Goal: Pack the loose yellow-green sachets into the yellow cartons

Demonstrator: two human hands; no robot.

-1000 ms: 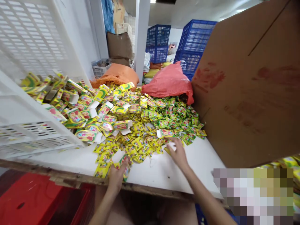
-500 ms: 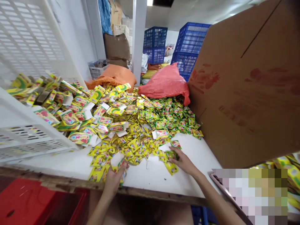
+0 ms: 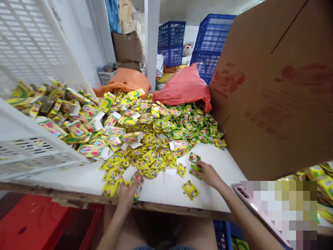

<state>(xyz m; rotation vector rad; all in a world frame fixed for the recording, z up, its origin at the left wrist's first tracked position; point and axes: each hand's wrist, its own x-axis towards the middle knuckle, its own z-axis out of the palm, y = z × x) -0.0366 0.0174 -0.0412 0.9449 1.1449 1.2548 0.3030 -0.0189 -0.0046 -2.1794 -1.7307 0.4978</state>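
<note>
My left hand (image 3: 128, 191) is closed around a small yellow-and-green carton (image 3: 132, 175), its white flap open and facing up. My right hand (image 3: 208, 173) has its fingertips pinched on the edge of a small green packet (image 3: 195, 171) lying on the white tabletop (image 3: 166, 194). Just beyond those fingers is another green packet (image 3: 194, 157). Loose yellow packets (image 3: 190, 189) lie close by, one toward the table's front edge and one to the left (image 3: 181, 169). A heap of yellow packets (image 3: 149, 158) spreads between my hands and the cartons.
Open cartons (image 3: 78, 130) spill from a tipped white crate (image 3: 39, 152) on the left. Green packets (image 3: 187, 121) pour from a red sack (image 3: 183, 85), beside an orange sack (image 3: 127, 81). A big cardboard box (image 3: 270, 104) and a pink phone (image 3: 249, 199) stand on the right.
My right hand has drawn slightly right, and the green and yellow packets near it now lie apart from the heap. The left hand keeps holding the carton. The view has tilted down a little.
</note>
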